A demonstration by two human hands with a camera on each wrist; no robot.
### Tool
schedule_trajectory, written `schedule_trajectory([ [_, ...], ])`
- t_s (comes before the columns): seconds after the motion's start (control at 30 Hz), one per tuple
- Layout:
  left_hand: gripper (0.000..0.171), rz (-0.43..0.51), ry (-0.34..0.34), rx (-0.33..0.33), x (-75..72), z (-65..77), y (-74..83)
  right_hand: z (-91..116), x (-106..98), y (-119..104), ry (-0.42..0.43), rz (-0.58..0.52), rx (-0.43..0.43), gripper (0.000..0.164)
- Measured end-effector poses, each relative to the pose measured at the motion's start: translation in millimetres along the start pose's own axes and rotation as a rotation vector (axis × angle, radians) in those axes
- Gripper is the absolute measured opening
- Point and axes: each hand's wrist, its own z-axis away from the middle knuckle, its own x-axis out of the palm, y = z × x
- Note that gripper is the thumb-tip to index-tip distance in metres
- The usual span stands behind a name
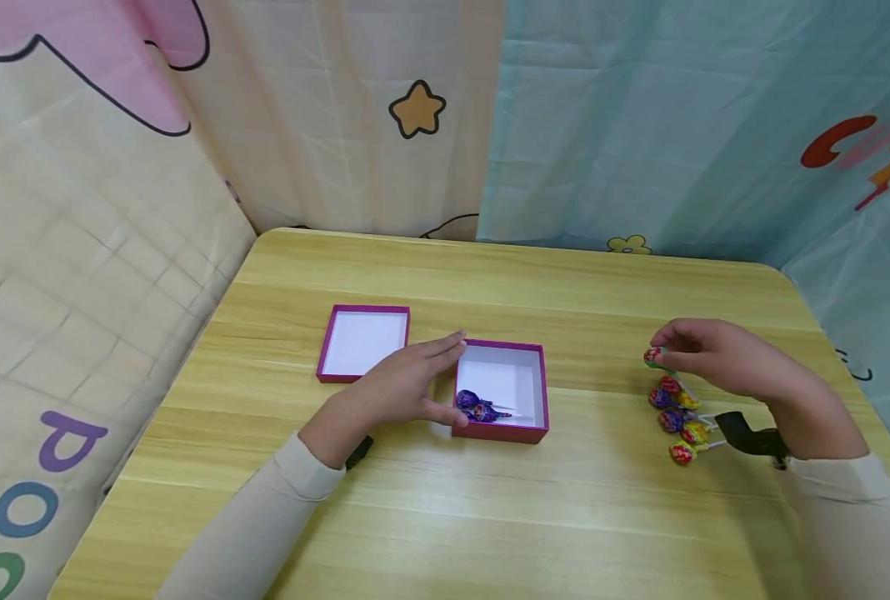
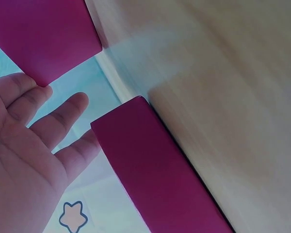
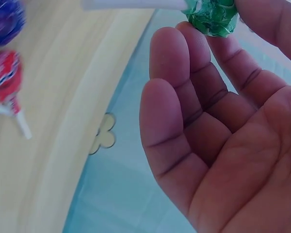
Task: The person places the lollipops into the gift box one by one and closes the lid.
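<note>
My right hand pinches a lollipop between thumb and fingertips, above the table's right side. In the right wrist view, its green wrapper and white stick show at the top. Close below that hand lies a group of lollipops in red, purple and yellow wrappers. My left hand, fingers extended and spread, rests at the left side of an open magenta box, thumb at its front left corner. Inside the box, purple-wrapped lollipops lie near the front wall.
A magenta lid lies with its white inside up, left of the box and partly behind my left hand. The wooden table meets patterned curtains at its far edge.
</note>
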Motion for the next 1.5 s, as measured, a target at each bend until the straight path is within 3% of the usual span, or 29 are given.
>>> schedule_trajectory([
  [0.9,0.111,0.01,0.008,-0.005,-0.7,1.1,-1.5,-39.3,11.5,-78.8,-0.084,0.012,-0.18,0.008],
  [1.5,0.111,-0.006,0.017,-0.015,0.4,2.5,-0.9,-57.1,27.9,-112.4,-0.157,0.014,-0.295,0.008],
])
